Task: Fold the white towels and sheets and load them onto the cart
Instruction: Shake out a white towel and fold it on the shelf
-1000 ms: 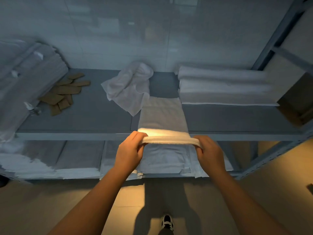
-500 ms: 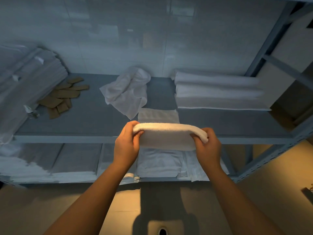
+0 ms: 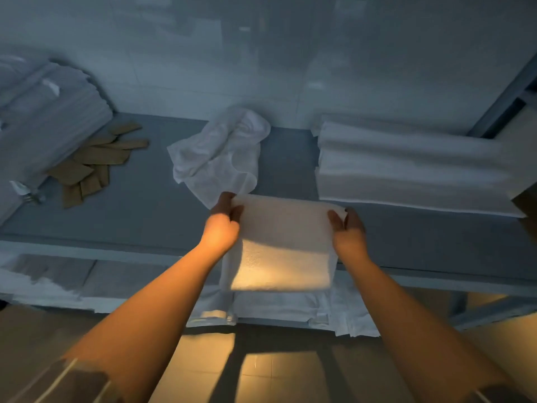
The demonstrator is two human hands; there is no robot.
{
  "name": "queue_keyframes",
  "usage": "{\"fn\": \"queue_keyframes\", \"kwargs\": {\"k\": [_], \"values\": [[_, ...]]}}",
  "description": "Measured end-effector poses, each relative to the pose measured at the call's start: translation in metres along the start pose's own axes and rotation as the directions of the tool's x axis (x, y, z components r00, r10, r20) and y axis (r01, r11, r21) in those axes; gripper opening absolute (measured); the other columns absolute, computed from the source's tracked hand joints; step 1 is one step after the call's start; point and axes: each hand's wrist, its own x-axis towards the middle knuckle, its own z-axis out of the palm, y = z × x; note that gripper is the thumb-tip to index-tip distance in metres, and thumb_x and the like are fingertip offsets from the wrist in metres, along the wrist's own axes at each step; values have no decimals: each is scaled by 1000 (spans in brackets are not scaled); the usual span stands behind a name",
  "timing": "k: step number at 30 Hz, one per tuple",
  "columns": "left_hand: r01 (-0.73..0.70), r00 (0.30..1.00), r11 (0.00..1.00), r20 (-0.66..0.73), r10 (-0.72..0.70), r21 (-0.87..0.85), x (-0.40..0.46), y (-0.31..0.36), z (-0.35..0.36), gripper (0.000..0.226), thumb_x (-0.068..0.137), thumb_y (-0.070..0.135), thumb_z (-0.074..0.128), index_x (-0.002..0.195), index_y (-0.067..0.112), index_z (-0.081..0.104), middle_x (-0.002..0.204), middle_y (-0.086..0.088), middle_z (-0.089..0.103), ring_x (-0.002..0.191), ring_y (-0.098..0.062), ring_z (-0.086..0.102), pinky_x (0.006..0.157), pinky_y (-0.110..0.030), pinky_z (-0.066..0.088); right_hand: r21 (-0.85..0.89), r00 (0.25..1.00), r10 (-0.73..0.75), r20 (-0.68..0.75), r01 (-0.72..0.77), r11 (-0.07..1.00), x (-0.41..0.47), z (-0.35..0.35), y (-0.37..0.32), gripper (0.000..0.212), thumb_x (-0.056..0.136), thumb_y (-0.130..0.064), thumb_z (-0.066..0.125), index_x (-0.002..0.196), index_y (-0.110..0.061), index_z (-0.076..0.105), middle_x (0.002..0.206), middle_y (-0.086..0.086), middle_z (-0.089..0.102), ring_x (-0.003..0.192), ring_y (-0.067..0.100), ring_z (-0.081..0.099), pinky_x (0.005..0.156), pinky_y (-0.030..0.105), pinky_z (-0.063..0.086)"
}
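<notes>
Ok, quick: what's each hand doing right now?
Left hand: closed on the folded towel's left edge.
Right hand: closed on its right edge.

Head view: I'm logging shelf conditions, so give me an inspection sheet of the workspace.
Surface: grey shelf, a lower shelf beneath.
Job's things: folded towel held over the shelf edge; crumpled towel behind it; towel stack right; linen pile left.
Clutter: brown pieces beside the linen pile.
Grippers: left hand and right hand grip the towel's sides.
Cables: nothing seen.
Surroundings: tiled wall, tan floor.
</notes>
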Motion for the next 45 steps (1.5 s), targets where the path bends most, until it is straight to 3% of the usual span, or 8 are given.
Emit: {"fn": "queue_keyframes", "kwargs": {"k": [7, 14, 21, 24, 26, 31, 34, 45], "values": [[96, 983, 990, 148, -110, 102, 49, -47, 44, 22, 100, 16, 41, 120, 8, 40, 93, -10, 53, 89, -32, 55, 70, -35, 35, -247, 991, 45, 129, -11, 969, 45, 46, 43, 37, 100, -22, 46, 122, 8, 47, 119, 28, 55, 108, 36, 52, 83, 32, 35], [-11, 995, 984, 102, -7, 179, 79, -71, 62, 7, 99, 26, 38, 106, 27, 38, 77, 10, 48, 72, -19, 47, 66, -33, 33, -299, 1000, -17, -9, 14, 954, 62, 61, 56, 28, 100, -25, 44, 108, 2, 50, 92, 19, 57, 91, 37, 57, 74, 38, 40], [16, 998, 912, 50, -40, 409, 96, -65, 78, 18, 95, 22, 43, 112, 18, 41, 103, -7, 53, 95, -35, 57, 67, -37, 34, -467, 986, -22, -167, -60, 882, 69, 77, 52, 28, 93, -22, 56, 110, 0, 51, 112, 24, 56, 105, 40, 54, 79, 37, 38], [-130, 980, 804, -50, 195, 580, 83, -47, 76, 34, 80, 7, 58, 113, 11, 55, 116, -13, 54, 100, -37, 52, 77, -43, 38, -714, 929, -368, -47, 227, 663, 53, 81, 46, 44, 83, -17, 67, 123, -3, 55, 125, 23, 52, 114, 42, 50, 95, 45, 39], [-358, 922, 732, 94, 376, 579, 69, -41, 81, 30, 77, 6, 59, 106, 11, 63, 116, -13, 58, 105, -37, 53, 85, -43, 36, -690, 855, -478, 199, 469, 551, 40, 93, 47, 39, 85, -17, 65, 122, -5, 61, 130, 22, 54, 119, 42, 51, 101, 47, 38], [-430, 886, 668, 424, 185, 607, 49, -66, 94, 54, 100, 42, 27, 151, 26, 23, 160, -6, 15, 147, -26, 9, 117, -40, 1, -751, 891, -142, 432, 442, 491, 31, 113, 63, 55, 102, -43, 24, 152, -28, 10, 161, -1, 0, 148, 21, -4, 118, 40, -8], [-414, 889, 689, 427, 165, 595, 55, -76, 99, 59, 98, 51, 21, 152, 31, 6, 161, -3, 0, 148, -24, -6, 116, -42, -9, -762, 874, -97, 476, 465, 450, 43, 116, 55, 56, 102, -43, 22, 152, -28, 2, 161, 1, -7, 147, 23, -9, 117, 44, -9], [-349, 928, 675, 342, 149, 650, 114, -81, 119, 64, 94, 55, 20, 153, 31, 8, 161, -1, 3, 148, -22, -2, 118, -42, -3, -778, 913, -89, 398, 388, 494, 71, 148, 50, 52, 103, -39, 19, 151, -35, 0, 160, -1, -11, 147, 24, -14, 115, 57, -9]]}}
